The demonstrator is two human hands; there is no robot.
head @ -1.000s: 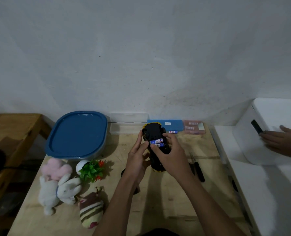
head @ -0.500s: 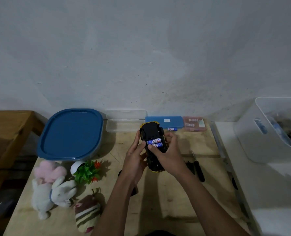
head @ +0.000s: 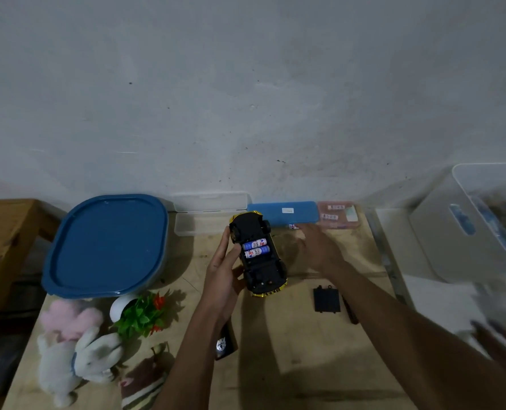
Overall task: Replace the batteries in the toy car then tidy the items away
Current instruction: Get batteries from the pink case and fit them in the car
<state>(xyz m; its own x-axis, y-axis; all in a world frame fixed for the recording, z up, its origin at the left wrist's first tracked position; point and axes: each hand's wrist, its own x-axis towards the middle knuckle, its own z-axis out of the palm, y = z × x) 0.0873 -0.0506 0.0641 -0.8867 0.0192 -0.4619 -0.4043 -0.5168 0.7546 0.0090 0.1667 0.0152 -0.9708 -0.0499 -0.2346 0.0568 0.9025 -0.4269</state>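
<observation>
Near the bench's (head: 290, 350) far edge, has pulled right hand (head: 316, 250) off toy car (head: 257, 255), fingers (head: 306, 233) spread, empty; grips car in curled fingers of left hand (head: 222, 276)

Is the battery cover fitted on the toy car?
No, the cover lies on the table beside the car, whose two batteries show uncovered.

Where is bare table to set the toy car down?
Bare wood between the forearms, nearer than the flat black battery cover and black screwdriver. A narrower strip between the blue-lidded tub and the upturned yellow toy car. Crowded front-left: white plush rabbit, green plastic plant.
</observation>
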